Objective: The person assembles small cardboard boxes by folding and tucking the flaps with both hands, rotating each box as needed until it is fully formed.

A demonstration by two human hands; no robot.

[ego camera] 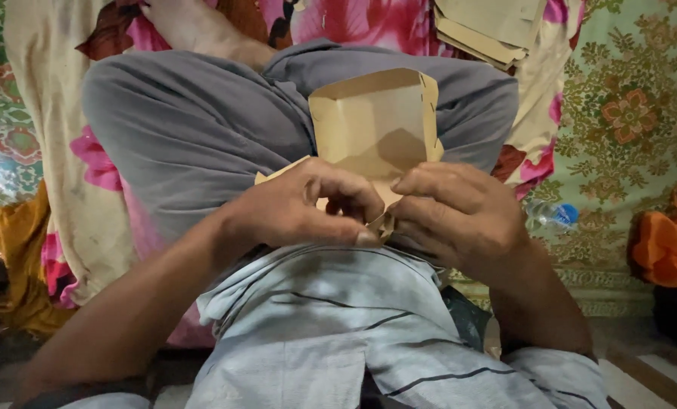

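A tan paper piece (372,125), folded into a pocket shape with creased edges, stands upright over my lap. My left hand (301,206) pinches its lower left part between thumb and fingers. My right hand (460,212) grips the lower right part, its fingers curled over the fold. The bottom of the paper is hidden behind both hands. My crossed legs in grey trousers (194,129) lie under it.
A stack of similar tan paper pieces (490,26) lies at the top right on a floral cloth (354,19). A small plastic bottle (552,215) rests on the patterned mat (626,113) to the right. An orange bag (668,242) sits at the right edge.
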